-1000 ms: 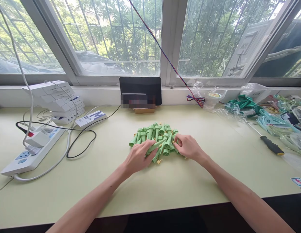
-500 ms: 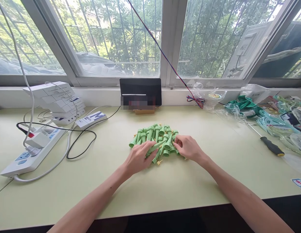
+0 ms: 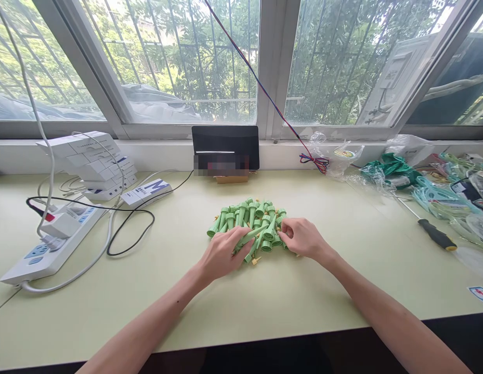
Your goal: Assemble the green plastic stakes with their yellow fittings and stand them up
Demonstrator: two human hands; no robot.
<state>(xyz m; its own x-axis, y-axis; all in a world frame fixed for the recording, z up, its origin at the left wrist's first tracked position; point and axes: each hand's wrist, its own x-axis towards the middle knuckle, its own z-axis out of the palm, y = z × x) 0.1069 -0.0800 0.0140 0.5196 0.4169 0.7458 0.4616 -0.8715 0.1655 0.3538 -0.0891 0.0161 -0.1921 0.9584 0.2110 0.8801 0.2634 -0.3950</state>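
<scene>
Green tapered spike point(image 3: 249, 237) clamped between thumb and fingers of left hand point(image 3: 222, 253), over near-left side of green spike heap point(image 3: 266, 221) on table point(image 3: 264, 306); long axis slanted, narrow tip pointed rightward and slightly away; fingertips of right hand point(image 3: 304, 239) drawn together at heap's right edge, contents hidden; spike's pose and both hands virtually unchanged from earlier frames.
</scene>
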